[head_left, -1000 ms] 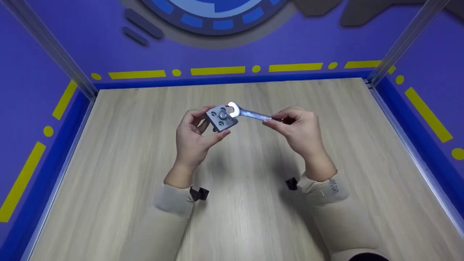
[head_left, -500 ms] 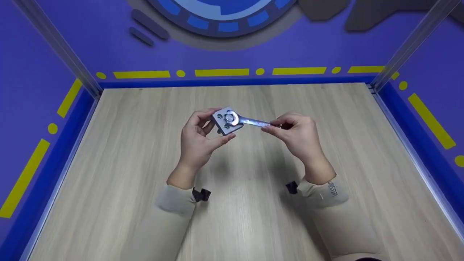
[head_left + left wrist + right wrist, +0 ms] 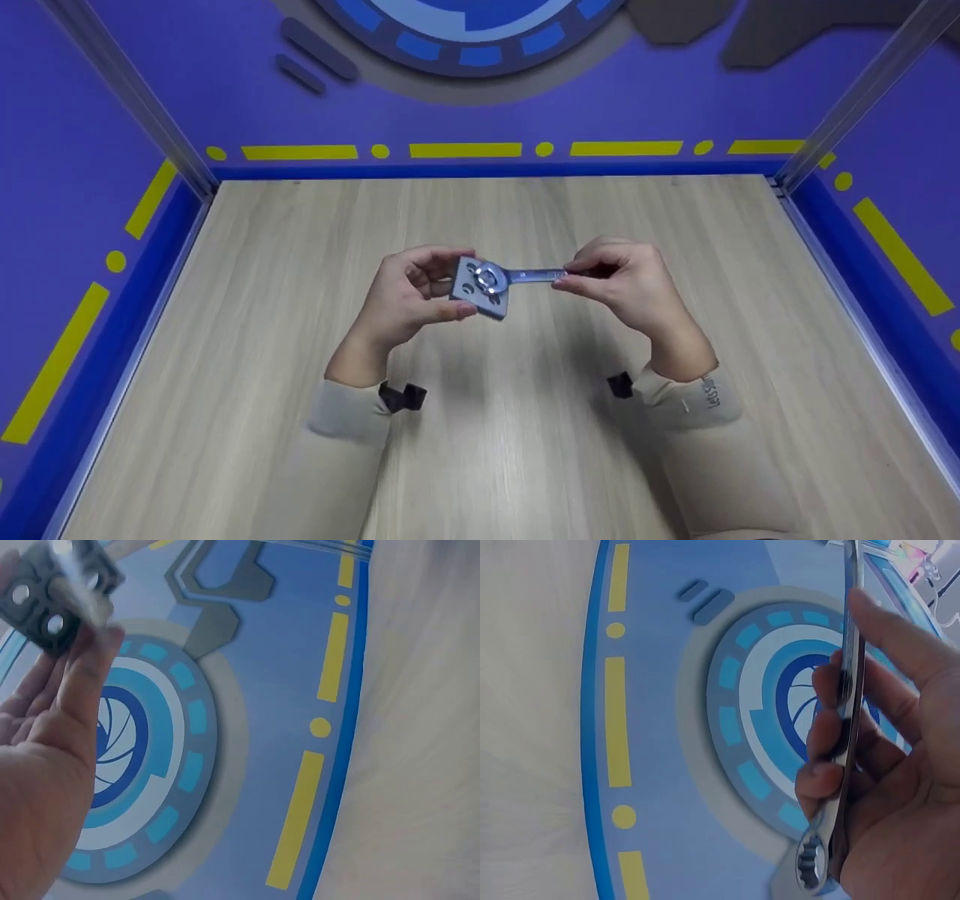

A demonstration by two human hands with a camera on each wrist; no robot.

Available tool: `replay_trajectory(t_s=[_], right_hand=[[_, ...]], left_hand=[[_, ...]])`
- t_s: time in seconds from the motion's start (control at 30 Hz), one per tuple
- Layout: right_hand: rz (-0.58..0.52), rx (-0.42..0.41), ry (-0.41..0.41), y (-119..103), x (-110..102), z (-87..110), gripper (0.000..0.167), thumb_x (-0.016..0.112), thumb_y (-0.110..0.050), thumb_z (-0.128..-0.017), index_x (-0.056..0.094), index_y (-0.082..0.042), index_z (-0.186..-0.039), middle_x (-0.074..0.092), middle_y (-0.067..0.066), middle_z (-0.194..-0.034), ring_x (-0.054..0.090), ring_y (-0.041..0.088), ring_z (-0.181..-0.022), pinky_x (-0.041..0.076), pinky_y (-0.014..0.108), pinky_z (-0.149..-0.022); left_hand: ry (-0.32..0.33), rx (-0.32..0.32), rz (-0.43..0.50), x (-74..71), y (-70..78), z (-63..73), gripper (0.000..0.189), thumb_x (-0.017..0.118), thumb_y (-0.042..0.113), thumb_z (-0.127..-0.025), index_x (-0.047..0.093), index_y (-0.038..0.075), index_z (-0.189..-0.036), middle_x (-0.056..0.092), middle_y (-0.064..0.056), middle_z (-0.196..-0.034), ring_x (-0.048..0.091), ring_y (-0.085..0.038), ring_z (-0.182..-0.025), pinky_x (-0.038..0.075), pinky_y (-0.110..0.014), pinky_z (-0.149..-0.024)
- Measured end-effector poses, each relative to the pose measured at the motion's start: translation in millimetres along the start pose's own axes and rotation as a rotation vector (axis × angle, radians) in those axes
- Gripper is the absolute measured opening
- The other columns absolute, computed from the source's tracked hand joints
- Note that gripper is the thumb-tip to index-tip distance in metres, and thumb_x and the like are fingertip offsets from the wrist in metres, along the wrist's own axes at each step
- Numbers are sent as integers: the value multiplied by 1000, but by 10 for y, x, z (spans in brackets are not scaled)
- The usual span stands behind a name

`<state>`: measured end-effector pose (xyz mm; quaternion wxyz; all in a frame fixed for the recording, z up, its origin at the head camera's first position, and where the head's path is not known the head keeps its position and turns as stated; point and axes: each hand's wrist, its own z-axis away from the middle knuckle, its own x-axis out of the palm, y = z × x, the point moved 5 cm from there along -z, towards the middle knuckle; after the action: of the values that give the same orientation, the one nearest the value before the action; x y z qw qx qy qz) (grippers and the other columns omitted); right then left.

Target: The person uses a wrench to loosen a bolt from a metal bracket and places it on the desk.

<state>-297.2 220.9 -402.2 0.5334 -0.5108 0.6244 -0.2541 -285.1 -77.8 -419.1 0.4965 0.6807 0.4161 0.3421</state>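
My left hand [image 3: 401,296] grips a small square metal plate [image 3: 481,303] by its edges, thumb below and fingers above and behind. Several round holes pierce the plate, and a hex bolt [image 3: 487,280] sits at its middle. In my right hand [image 3: 630,281] is a silver combination wrench [image 3: 536,276], pinched near its far end in the head view. The wrench's open end sits around the bolt head. In the right wrist view, fingers curl round the wrench shaft [image 3: 853,667], with the ring end [image 3: 810,862] below the palm. The left wrist view shows the plate [image 3: 36,619] partly, blurred at the bolt.
Both hands are raised above a light wood table [image 3: 480,450]. A blue-purple back wall [image 3: 480,116] with yellow dashes stands behind it, and similar panels flank both sides. Metal posts [image 3: 862,90] mark the corners. Black wrist mounts [image 3: 405,397] sit at the cuffs.
The wrench's open end has moved left onto the bolt head. Both hands have since come lower in the head view, and the plate and wrench have tilted clockwise and counterclockwise, respectively.
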Motion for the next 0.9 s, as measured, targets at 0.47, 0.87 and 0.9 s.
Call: replay_trajectory(t_s=[0.47,0.87,0.9], right_hand=[[-60,-228,-148,-94,-92,38,25,97,14,-75,87,0,-95,80,0,-93,70,6,-81,57,13,-65],[158,312,237,655,-825,-60,36,95,-36,-95,87,-6,-113,74,-16,-89,61,12,-85,50,22,-71],[166,357,265,761,-882,-62,40,93,-40,-97,86,-6,-116,73,-16,-91,60,13,-88,49,25,-74]], left_hand=[[-346,-118,91,169,34,31,104,105,54,-73,69,-20,-136,88,3,-116,84,-10,-100,71,-24,-86],[-78,-184,-13,11,-78,4,66,98,1,-84,71,-5,-145,80,-17,-138,82,-17,-113,70,-24,-91],[-65,-182,-22,12,-85,-2,67,98,1,-84,71,-5,-145,79,-19,-139,82,-17,-114,70,-25,-93]])
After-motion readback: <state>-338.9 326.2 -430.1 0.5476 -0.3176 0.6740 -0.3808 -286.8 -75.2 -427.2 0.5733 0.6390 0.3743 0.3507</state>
